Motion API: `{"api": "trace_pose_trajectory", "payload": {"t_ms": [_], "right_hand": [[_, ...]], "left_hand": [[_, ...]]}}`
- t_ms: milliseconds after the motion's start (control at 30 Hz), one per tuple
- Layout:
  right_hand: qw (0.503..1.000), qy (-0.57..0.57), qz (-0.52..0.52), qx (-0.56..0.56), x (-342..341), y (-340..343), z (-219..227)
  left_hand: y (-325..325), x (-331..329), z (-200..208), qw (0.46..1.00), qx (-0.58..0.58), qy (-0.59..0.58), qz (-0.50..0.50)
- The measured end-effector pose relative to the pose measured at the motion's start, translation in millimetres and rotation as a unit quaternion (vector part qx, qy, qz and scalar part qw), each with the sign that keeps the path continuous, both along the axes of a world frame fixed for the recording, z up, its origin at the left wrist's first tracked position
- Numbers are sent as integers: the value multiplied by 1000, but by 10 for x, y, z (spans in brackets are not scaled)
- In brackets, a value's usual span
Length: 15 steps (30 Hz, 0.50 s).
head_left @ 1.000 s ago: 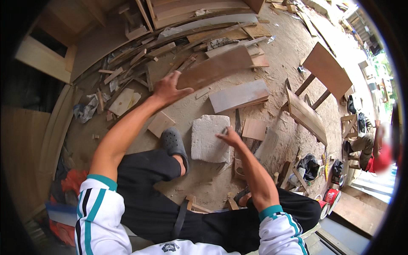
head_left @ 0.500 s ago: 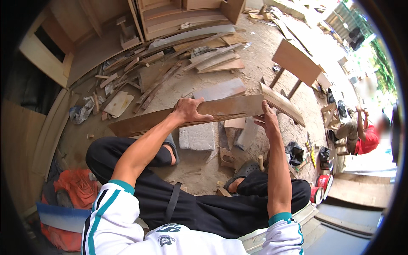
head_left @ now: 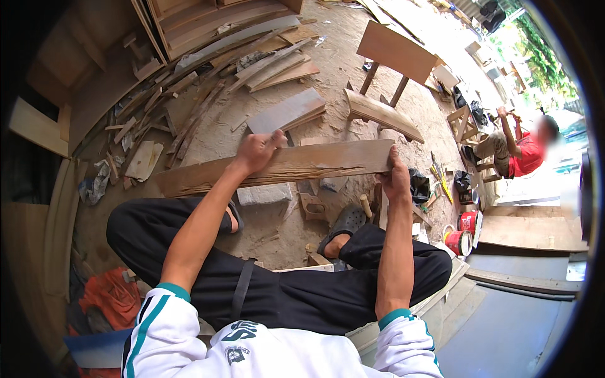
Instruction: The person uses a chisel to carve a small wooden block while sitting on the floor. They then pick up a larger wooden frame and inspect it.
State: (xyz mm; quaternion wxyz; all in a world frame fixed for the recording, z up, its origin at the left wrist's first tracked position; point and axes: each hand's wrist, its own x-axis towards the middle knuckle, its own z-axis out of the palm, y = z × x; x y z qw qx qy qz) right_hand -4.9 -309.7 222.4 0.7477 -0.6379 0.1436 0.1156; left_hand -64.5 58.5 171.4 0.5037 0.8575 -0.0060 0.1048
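Note:
A long, worn brown wooden board (head_left: 328, 161) with a rough, split lower edge lies across in front of me, above my knees. My right hand (head_left: 396, 177) is closed round its right end, with the thumb near the upper corner. At the board's upper edge, left of its middle, my left hand (head_left: 257, 152) is closed with bent fingers against the wood; the fingertips are partly hidden. Below the board, a whitish block (head_left: 265, 194) and a handsaw's wooden handle (head_left: 312, 206) show, both partly covered by it.
Stacked boards (head_left: 287, 112) lie beyond my left hand. Farther right are a moulded plank (head_left: 383, 115) and a brown panel on legs (head_left: 396, 51). Wood scraps (head_left: 277, 68) cover the ground at far left. Red tins (head_left: 458, 239) stand by my right knee. A person in red (head_left: 528, 154) sits at right.
My left hand has gone from thumb spread over the board's face to bent fingers at its upper edge. My right hand has closed more firmly round the end. The view has shifted rightward.

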Motion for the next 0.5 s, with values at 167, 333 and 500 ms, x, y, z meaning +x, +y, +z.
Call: {"api": "trace_pose_trajectory", "payload": {"t_ms": [167, 333, 500], "right_hand": [[999, 7, -26, 31, -19, -279, -57], [999, -18, -22, 37, 61, -353, -216], [997, -15, -33, 67, 150, -142, -249]], "left_hand": [[287, -9, 48, 977, -68, -32, 198], [664, -193, -231, 832, 142, -84, 530], [454, -407, -554, 773, -281, 11, 569]]}}
